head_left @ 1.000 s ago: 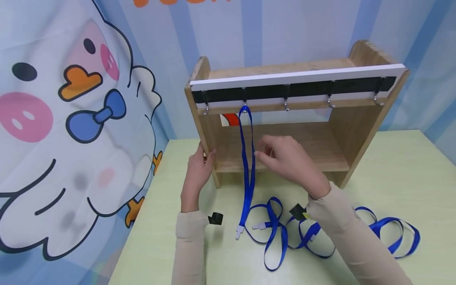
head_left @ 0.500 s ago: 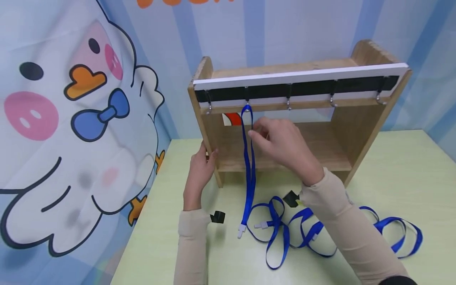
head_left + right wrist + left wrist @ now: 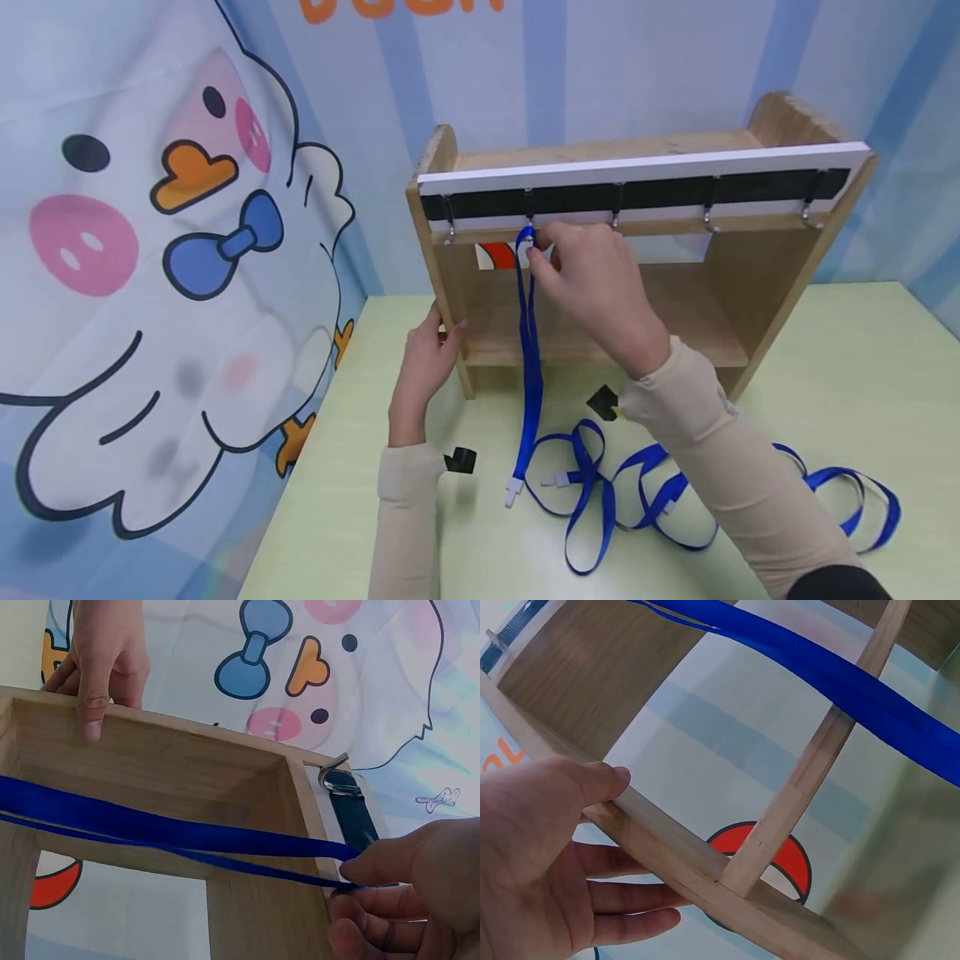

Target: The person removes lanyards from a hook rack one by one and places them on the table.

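A blue lanyard hangs by its loop from the second hook from the left on a wooden shelf, its white clip lowest. My right hand pinches the loop's top just under the hook; in the right wrist view the thumb and index finger close on the strap. My left hand grips the shelf's left side panel, thumb on the inner side and fingers outside, also seen in the left wrist view. The hook itself is partly hidden by the right hand.
More blue lanyards lie loosely looped on the pale green table, partly under the right forearm. A black strip with several metal hooks runs along the shelf's front. A cartoon-printed cloth stands left and behind.
My right hand has risen from beside the hanging lanyard to the top of its loop and taken hold there. The left hand keeps its grip on the shelf's side.
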The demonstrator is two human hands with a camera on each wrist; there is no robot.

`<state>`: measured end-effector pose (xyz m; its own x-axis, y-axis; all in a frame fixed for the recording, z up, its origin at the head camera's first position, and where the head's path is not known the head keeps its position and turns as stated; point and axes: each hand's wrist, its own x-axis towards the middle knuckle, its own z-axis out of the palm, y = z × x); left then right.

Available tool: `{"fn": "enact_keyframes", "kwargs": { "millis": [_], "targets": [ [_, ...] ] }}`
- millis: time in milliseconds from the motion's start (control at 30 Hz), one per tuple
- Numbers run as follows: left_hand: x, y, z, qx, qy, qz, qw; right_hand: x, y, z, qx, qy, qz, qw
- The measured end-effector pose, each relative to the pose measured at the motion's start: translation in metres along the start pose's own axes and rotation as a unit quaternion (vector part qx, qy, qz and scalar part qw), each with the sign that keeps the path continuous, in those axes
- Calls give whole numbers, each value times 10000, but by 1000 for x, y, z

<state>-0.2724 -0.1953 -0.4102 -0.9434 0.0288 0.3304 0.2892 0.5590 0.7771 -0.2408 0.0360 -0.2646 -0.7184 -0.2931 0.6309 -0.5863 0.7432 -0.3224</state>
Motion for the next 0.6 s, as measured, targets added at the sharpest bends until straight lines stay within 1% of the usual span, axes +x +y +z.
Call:
{"fn": "enact_keyframes", "kwargs": {
  "millis": [200,367,467,600],
  "targets": [
    [0,1,1,-37,-6,-84,10000,3,-2,1,-86,178,36,9998],
    [0,-1,1,-59,-53,-120,9999,1,-3,-4,-71,375,-133,9992],
    [-1,-3,-2,-140,-195,4,9997,1,-7,-10,-43,493,-208,9986],
    [-2,-7,-9,-381,-494,188,9979,0,-14,-19,110,616,-332,9975]
  ]
}}
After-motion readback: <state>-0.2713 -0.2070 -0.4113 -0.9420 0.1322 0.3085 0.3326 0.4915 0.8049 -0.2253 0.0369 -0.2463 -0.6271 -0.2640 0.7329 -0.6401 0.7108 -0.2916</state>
